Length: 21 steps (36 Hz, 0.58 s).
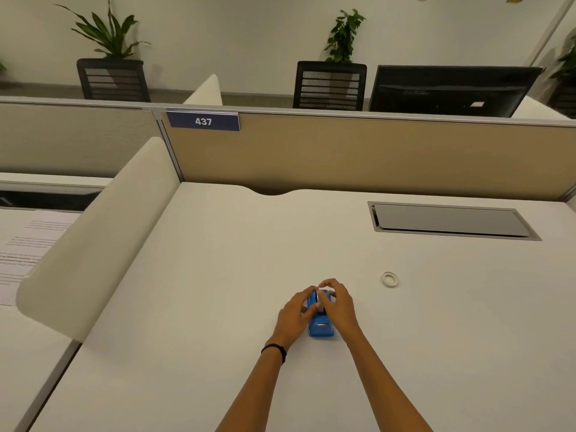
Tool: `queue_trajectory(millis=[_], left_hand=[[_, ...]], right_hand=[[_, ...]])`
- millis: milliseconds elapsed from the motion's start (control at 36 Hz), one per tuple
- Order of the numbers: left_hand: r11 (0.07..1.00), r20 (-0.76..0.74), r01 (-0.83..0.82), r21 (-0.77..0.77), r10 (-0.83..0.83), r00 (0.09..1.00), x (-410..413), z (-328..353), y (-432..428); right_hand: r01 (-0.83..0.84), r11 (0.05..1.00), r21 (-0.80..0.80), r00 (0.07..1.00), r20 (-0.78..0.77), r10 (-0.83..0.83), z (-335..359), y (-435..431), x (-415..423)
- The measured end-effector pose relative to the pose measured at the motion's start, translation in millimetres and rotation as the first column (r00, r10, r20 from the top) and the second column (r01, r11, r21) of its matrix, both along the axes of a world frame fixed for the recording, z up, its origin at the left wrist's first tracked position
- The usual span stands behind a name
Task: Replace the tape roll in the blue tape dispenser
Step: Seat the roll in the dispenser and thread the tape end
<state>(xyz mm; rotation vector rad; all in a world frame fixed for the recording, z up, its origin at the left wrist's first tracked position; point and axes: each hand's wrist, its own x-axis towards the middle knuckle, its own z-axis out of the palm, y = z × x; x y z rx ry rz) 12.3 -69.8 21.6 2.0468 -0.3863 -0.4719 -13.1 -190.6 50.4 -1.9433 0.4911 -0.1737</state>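
Note:
A small blue tape dispenser [321, 328] stands on the white desk [218, 275], its cutter end toward me. My left hand [293, 316] grips its left side. My right hand [338, 302] wraps the right side, fingers curled over the top where a pale tape roll sits in the dispenser; most of that roll is hidden by my fingers. A thin, pale ring-shaped tape roll [389, 279] lies flat on the desk, apart from both hands, to the right and a little farther away.
A grey cable hatch [452, 221] is set into the desk at the back right. A tan partition [374, 151] closes off the back and a white curved divider [93, 238] the left side. Printed papers [28, 254] lie on the neighbouring desk.

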Motion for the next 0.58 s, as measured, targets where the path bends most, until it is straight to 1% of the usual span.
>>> queue_trajectory(millis=[56, 111, 278, 472, 583], left_hand=[[1.0, 0.006, 0.003, 0.007, -0.003, 1.0, 0, 1, 0], [1.0, 0.002, 0.016, 0.01, -0.016, 1.0, 1, 1, 1], [0.999, -0.035, 0.025, -0.024, -0.026, 0.999, 1, 1, 3], [0.998, -0.061, 0.013, -0.057, -0.016, 0.998, 2, 1, 2], [0.998, -0.068, 0.008, -0.065, -0.012, 0.998, 2, 0, 2]], right_hand=[[0.0, 0.999, -0.051, 0.999, 0.034, 0.001, -2, 1, -3], [-0.009, 0.998, -0.062, 0.999, 0.051, 0.013, -3, 0, -4], [-0.112, 0.98, -0.162, 0.99, 0.066, 0.124, 1, -7, -4], [-0.134, 0.979, -0.151, 0.981, 0.116, 0.153, 0, -8, -14], [-0.153, 0.974, -0.165, 0.98, 0.103, 0.171, -1, -10, -16]])
